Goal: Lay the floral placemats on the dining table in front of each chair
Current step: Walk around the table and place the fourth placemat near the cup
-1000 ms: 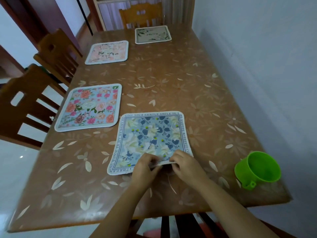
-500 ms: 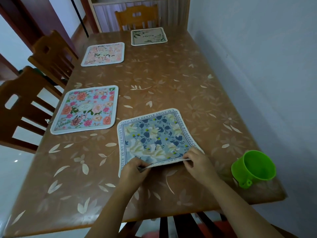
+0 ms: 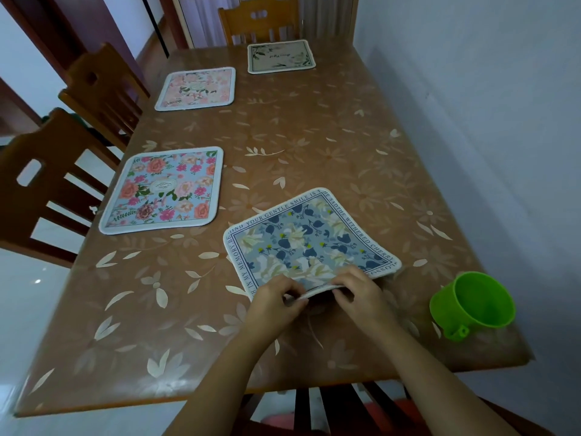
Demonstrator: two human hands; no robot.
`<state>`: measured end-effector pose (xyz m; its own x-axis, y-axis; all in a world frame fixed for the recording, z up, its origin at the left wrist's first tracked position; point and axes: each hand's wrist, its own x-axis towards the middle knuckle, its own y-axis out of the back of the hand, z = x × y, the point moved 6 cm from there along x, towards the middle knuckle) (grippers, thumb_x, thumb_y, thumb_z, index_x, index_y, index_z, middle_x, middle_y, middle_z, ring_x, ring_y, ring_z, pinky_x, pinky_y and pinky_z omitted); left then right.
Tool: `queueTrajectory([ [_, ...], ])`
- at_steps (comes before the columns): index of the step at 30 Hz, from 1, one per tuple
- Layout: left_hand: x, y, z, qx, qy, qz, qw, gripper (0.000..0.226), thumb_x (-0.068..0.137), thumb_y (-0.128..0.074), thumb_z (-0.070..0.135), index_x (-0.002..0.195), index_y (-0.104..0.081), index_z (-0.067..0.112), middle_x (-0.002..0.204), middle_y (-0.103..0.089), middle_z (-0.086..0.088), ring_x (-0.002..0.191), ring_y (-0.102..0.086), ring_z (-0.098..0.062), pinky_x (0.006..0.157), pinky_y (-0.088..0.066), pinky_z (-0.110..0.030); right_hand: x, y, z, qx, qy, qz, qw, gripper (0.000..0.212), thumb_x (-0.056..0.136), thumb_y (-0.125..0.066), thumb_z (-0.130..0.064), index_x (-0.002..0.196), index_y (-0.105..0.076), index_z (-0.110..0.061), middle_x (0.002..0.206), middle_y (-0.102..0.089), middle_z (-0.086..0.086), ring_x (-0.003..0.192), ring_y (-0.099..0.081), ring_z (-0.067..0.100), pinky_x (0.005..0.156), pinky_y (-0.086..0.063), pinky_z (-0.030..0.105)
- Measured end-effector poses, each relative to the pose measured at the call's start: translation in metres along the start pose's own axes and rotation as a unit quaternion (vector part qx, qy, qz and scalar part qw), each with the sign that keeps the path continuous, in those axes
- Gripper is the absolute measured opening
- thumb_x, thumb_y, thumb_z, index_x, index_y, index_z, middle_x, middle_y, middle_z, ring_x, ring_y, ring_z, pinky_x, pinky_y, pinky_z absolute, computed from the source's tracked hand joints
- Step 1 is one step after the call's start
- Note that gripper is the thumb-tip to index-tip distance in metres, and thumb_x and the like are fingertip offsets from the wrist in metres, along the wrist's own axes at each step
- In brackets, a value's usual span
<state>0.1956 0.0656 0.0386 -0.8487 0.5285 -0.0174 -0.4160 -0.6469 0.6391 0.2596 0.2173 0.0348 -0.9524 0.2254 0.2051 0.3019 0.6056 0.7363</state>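
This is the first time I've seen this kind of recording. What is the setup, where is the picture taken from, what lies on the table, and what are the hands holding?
There is no machine here. A person works with bare hands, and one wide camera on their head looks forward and down. The left hand and right hand both pinch the near edge of the blue placemat, lifting that edge off the dining table. Three more placemats lie flat: a bright rose placemat, a pale pink placemat and a cream placemat at the far end. A green cup sits near the right corner.
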Motion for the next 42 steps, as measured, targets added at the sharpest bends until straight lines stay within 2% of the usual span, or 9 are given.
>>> queueTrajectory([
  [2, -0.003, 0.000, 0.000, -0.003, -0.008, -0.002, 1.000, 0.009, 0.075, -0.071, 0.009, 0.079, -0.066, 0.015, 0.079, -0.058, 0.006, 0.070, -0.052, 0.002, 0.063, -0.037, -0.001, -0.001, 0.003, 0.009, 0.000, -0.008, 0.002, 1.000, 0.015, 0.072, -0.070, 0.004, 0.085, -0.067, -0.003, 0.088, -0.063, 0.009, 0.084, -0.054, 0.008, 0.078, -0.033, -0.002],
  [6, -0.010, 0.000, -0.002, 0.009, -0.024, -0.004, 1.000, 0.011, 0.073, -0.072, 0.010, 0.080, -0.065, 0.014, 0.078, -0.054, 0.014, 0.070, -0.051, 0.005, 0.063, -0.037, -0.001, 0.000, 0.010, 0.025, 0.001, -0.040, 0.002, 0.999, 0.013, 0.076, -0.067, 0.001, 0.087, -0.066, -0.005, 0.092, -0.061, 0.006, 0.086, -0.060, 0.020, 0.075, -0.051, 0.029],
  [10, -0.012, 0.002, -0.003, 0.004, -0.034, 0.012, 0.999, 0.012, 0.073, -0.073, 0.007, 0.075, -0.064, 0.014, 0.075, -0.055, 0.013, 0.070, -0.053, 0.000, 0.063, -0.042, -0.008, -0.001, 0.020, 0.030, -0.008, -0.044, 0.026, 0.999, 0.016, 0.071, -0.069, 0.007, 0.083, -0.066, -0.003, 0.086, -0.062, 0.009, 0.081, -0.061, 0.020, 0.074, -0.039, 0.012],
  [16, -0.003, 0.001, -0.001, -0.019, 0.002, 0.036, 0.999, 0.011, 0.071, -0.076, 0.009, 0.067, -0.066, 0.010, 0.064, -0.056, 0.012, 0.059, -0.051, -0.001, 0.055, -0.038, -0.007, -0.008, 0.014, 0.017, -0.014, -0.016, -0.014, 1.000, 0.012, 0.076, -0.069, -0.009, 0.086, -0.064, -0.012, 0.089, -0.060, 0.001, 0.084, -0.059, 0.014, 0.073, -0.046, 0.019],
  [19, 0.002, -0.009, 0.010, -0.021, -0.010, 0.011, 1.000, 0.007, 0.069, -0.077, 0.011, 0.070, -0.070, 0.010, 0.064, -0.057, 0.010, 0.057, -0.050, 0.000, 0.054, -0.037, -0.008, -0.010, 0.004, 0.002, 0.002, 0.017, -0.063, 0.998, 0.009, 0.077, -0.068, -0.013, 0.083, -0.062, -0.016, 0.084, -0.055, -0.007, 0.080, -0.050, 0.001, 0.073, -0.036, 0.003],
  [24, 0.005, -0.024, 0.022, -0.020, -0.044, -0.024, 0.999, 0.008, 0.070, -0.076, 0.012, 0.074, -0.070, 0.010, 0.068, -0.054, 0.011, 0.061, -0.048, 0.002, 0.058, -0.036, -0.005, -0.011, 0.006, 0.004, 0.019, -0.014, -0.076, 0.997, 0.008, 0.078, -0.066, -0.012, 0.079, -0.061, -0.018, 0.078, -0.049, -0.013, 0.074, -0.047, -0.001, 0.066, -0.034, 0.000],
  [30, 0.006, -0.029, 0.007, 0.023, -0.055, -0.040, 0.997, 0.012, 0.072, -0.074, 0.007, 0.083, -0.068, 0.007, 0.083, -0.061, -0.005, 0.075, -0.051, -0.008, 0.066, -0.035, -0.001, -0.017, 0.024, 0.023, 0.061, -0.055, -0.062, 0.995, 0.017, 0.075, -0.064, 0.000, 0.074, -0.058, -0.015, 0.079, -0.052, -0.008, 0.076, -0.054, 0.007, 0.069, -0.047, 0.025],
  [34, 0.013, -0.024, -0.009, 0.045, -0.044, -0.033, 0.997, 0.008, 0.072, -0.073, 0.003, 0.078, -0.068, 0.005, 0.081, -0.061, -0.006, 0.074, -0.054, -0.011, 0.066, -0.036, 0.000, -0.021, 0.036, 0.028, 0.067, -0.061, -0.045, 0.995, 0.028, 0.072, -0.063, 0.005, 0.070, -0.052, -0.021, 0.077, -0.049, -0.012, 0.075, -0.052, 0.004, 0.068, -0.044, 0.020],
  [42, 0.023, -0.032, 0.005, 0.022, -0.061, -0.031, 0.997, 0.007, 0.067, -0.078, 0.008, 0.071, -0.072, 0.011, 0.063, -0.049, 0.015, 0.061, -0.049, -0.001, 0.060, -0.036, -0.003, -0.020, 0.019, 0.007, 0.002, -0.023, -0.072, 0.997, 0.005, 0.079, -0.064, -0.017, 0.080, -0.060, -0.016, 0.084, -0.051, -0.007, 0.078, -0.052, 0.010, 0.067, -0.047, 0.027],
])
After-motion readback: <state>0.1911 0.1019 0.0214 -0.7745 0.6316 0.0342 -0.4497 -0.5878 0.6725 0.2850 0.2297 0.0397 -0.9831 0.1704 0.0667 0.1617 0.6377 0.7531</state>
